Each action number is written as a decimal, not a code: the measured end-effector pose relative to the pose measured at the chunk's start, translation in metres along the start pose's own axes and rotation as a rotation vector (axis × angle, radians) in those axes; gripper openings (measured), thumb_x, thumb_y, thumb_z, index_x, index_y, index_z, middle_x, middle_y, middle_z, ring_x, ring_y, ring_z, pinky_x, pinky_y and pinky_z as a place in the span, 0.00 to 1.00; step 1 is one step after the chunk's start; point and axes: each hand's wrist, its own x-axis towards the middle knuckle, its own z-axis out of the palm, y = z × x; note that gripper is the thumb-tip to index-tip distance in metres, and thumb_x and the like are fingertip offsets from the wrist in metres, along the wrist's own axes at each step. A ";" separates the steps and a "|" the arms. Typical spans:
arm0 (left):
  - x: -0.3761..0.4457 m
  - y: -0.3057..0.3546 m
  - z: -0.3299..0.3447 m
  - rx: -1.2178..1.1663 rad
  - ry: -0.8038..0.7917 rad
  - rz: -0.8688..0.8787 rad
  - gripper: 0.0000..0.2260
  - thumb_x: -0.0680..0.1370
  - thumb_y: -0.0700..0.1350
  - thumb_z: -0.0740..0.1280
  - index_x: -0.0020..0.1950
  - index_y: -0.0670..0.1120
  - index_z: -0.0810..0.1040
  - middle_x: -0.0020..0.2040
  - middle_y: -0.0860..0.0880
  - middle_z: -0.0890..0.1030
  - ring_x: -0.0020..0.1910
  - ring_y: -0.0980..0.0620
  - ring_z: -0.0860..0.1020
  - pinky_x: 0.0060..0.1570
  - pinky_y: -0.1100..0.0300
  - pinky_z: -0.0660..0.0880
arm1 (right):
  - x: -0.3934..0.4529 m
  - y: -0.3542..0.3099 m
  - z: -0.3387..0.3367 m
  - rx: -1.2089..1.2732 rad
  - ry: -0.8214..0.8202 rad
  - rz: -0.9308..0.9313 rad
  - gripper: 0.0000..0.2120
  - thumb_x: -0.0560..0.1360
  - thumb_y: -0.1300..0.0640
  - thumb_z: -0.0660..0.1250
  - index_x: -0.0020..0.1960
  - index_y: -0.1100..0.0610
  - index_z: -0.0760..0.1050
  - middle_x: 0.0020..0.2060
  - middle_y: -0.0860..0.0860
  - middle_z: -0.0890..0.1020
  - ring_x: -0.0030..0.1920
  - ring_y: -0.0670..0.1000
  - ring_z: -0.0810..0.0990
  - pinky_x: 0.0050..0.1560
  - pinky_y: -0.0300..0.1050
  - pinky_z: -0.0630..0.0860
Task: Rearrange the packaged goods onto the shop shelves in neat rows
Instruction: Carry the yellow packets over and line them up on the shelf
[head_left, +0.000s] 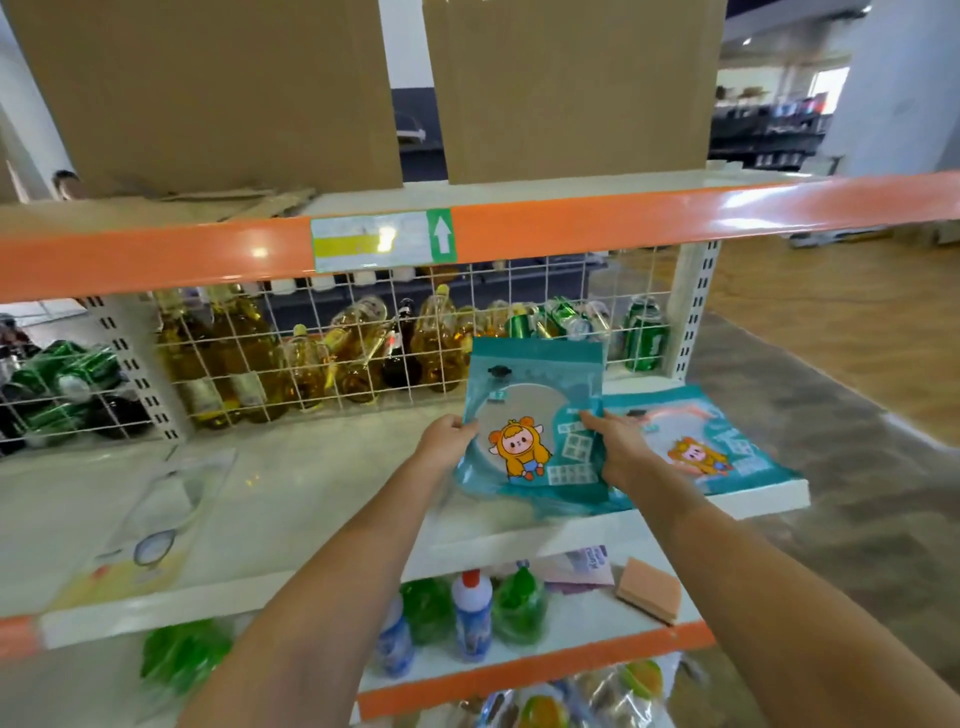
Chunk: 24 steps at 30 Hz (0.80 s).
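1. Packet (532, 415) in teal, printed with a cartoon figure and a round clear window, is up on its lower edge at the right end of the middle shelf (322, 488), its top leaning back towards the wire mesh (311, 353).
2. Your left hand (448, 435) pinches its left edge and your right hand (618, 449) clamps its right edge, so both are closed on the one packet with the hands apart at its width.
3. A second teal packet (711, 441) of the same print lies flat just to the right, close to the shelf's end and partly tucked behind your right hand.
4. More teal film shows under the held packet; whether that is another packet I cannot tell.
5. To place it well, decide first whether this row stands or lies, since the neighbour is flat. Match it.
6. Square the bottom edge to the shelf's front lip and bring the side edge alongside the neighbour, printed face towards you.
7. Release one side at a time. The film looks limp and will likely slump if let go while upright.
8. Further left on the same shelf a pale clear packet (156, 525) lies at an angle and probably wants straightening afterwards.
9. Behind the mesh stand oil bottles (358, 353) and green cans (644, 332); keep the packet's top from catching the wire.
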 end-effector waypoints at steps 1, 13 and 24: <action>0.001 -0.002 -0.002 -0.045 0.002 -0.040 0.14 0.81 0.48 0.61 0.60 0.41 0.76 0.57 0.42 0.79 0.54 0.44 0.78 0.58 0.50 0.74 | 0.003 -0.001 0.003 -0.017 -0.014 0.009 0.04 0.79 0.63 0.61 0.46 0.61 0.70 0.37 0.56 0.77 0.37 0.53 0.77 0.40 0.52 0.76; 0.004 -0.022 -0.029 -0.241 0.231 -0.217 0.11 0.80 0.44 0.64 0.58 0.38 0.77 0.55 0.39 0.80 0.51 0.44 0.77 0.57 0.49 0.74 | 0.046 -0.026 0.003 -0.600 -0.043 -0.130 0.13 0.81 0.57 0.57 0.63 0.60 0.71 0.56 0.56 0.79 0.53 0.56 0.78 0.50 0.49 0.75; 0.003 -0.058 -0.033 -0.230 0.334 -0.380 0.14 0.79 0.42 0.64 0.60 0.34 0.76 0.57 0.36 0.79 0.52 0.40 0.78 0.55 0.49 0.74 | 0.043 -0.004 -0.019 -1.331 -0.008 -0.413 0.16 0.82 0.57 0.51 0.65 0.58 0.71 0.57 0.57 0.78 0.48 0.52 0.75 0.43 0.40 0.68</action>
